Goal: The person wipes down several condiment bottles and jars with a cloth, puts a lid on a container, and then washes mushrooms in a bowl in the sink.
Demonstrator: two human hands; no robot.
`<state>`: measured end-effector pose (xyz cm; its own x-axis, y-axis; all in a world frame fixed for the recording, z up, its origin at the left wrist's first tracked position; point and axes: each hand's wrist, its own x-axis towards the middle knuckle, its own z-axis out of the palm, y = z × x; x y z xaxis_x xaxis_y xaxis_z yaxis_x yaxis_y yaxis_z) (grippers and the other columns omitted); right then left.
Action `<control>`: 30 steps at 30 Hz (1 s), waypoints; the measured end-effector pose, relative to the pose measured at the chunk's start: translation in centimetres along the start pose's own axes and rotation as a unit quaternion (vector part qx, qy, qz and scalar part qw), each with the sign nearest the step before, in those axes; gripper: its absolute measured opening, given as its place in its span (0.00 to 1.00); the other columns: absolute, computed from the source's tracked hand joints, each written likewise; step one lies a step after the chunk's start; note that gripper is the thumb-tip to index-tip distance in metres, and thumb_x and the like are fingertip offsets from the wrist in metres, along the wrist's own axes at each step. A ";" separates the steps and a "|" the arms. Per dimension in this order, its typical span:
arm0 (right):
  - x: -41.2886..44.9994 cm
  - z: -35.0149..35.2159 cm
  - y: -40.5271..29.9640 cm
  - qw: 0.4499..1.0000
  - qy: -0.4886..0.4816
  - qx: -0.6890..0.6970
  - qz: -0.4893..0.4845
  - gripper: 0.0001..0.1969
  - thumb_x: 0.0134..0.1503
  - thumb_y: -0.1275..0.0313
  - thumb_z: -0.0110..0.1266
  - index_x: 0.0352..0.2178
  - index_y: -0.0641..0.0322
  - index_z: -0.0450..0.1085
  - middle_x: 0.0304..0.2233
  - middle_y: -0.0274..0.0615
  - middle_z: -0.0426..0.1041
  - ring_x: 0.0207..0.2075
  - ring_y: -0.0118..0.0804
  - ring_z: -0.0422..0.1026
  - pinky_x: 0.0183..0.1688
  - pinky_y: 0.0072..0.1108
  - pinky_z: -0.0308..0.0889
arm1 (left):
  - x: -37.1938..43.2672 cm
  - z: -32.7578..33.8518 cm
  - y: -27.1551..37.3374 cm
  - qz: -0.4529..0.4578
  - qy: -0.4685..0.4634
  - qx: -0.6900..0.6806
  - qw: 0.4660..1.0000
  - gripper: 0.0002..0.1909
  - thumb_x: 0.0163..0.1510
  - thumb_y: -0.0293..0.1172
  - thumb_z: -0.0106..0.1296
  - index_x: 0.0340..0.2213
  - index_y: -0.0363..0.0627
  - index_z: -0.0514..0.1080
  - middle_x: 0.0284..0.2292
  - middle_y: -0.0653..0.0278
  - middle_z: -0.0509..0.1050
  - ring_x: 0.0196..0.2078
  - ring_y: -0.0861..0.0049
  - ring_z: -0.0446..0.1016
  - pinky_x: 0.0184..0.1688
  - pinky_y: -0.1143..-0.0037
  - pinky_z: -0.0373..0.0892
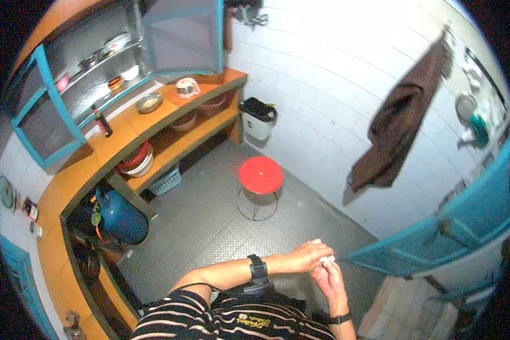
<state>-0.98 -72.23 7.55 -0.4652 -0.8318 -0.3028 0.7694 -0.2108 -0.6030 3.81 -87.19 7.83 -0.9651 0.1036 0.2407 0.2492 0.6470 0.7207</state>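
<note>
My left hand [308, 256] and my right hand [329, 278] meet low in the picture, right of the middle and above the floor. A small white item [326, 259] is pinched between the fingers of both hands. It is too small and covered to tell what it is. Beyond my hands stands a round red-topped stool [261, 175] with thin metal legs, with nothing on its seat. A black band with a device [258, 268] sits on my left wrist, and a dark band [340, 318] is on the right one.
A curved orange counter [129, 123] runs along the left, holding a bottle [102, 122], a steel bowl [149, 103] and a mug [188, 88]. Under it stands a blue gas cylinder [121, 216]. A bin [258, 119] is at the wall. On the right, a blue door [463, 221] stands ajar.
</note>
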 end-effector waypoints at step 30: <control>61.2 27.8 22.6 0.521 -0.485 -0.571 0.409 0.11 0.51 0.71 0.44 0.34 0.68 0.59 0.24 0.44 0.66 0.19 0.30 0.67 0.18 0.18 0.61 | -25.8 -1.6 -11.7 -0.658 0.699 -0.073 0.271 0.15 0.39 0.39 0.54 0.29 0.43 0.68 0.25 0.61 0.71 0.29 0.72 0.69 0.30 0.74 0.65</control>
<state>0.05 -142.17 -4.11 0.6803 -0.3884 -0.6215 -0.4824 0.4012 -0.7787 25.90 -98.65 -5.71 0.7218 -0.5970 -0.3500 -0.1357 -0.6181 0.7743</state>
